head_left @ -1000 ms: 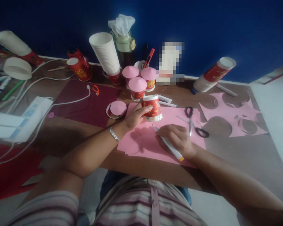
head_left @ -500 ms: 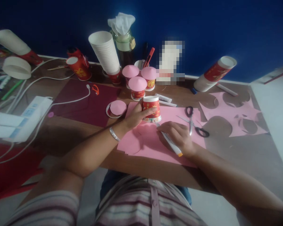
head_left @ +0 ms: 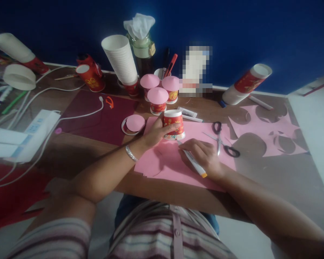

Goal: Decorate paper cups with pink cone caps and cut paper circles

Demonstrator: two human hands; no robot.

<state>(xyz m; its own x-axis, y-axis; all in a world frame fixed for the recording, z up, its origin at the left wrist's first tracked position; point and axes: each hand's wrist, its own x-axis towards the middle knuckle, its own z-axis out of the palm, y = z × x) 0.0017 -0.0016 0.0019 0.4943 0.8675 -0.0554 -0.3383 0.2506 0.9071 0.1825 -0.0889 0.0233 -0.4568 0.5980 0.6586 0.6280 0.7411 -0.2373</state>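
Observation:
My left hand [head_left: 163, 129] grips a red paper cup [head_left: 174, 122] with gold print. The cup is upside down, its rim facing down and marked with a green and orange drawing. In my right hand [head_left: 201, 154] is a white marker with an orange end [head_left: 196, 164], its tip pointing at the rim just below the cup; whether it touches I cannot tell. Both hands are over pink paper sheets [head_left: 175, 167]. Black-handled scissors [head_left: 219, 140] lie open on the paper to the right. Behind the held cup stand three red cups topped with pink paper cones [head_left: 158, 95].
A pink paper round [head_left: 135, 123] rests at the left, and cut pink scraps [head_left: 264, 129] lie at the right. Stacked white cups [head_left: 118, 57], a bottle with tissue [head_left: 143, 43] and leaning cups [head_left: 247, 84] line the wall. White cables [head_left: 78, 117] and a power strip [head_left: 34, 136] are left.
My right hand and the marker have shifted very slightly to the left. The cup in my left hand stays nearly where it was.

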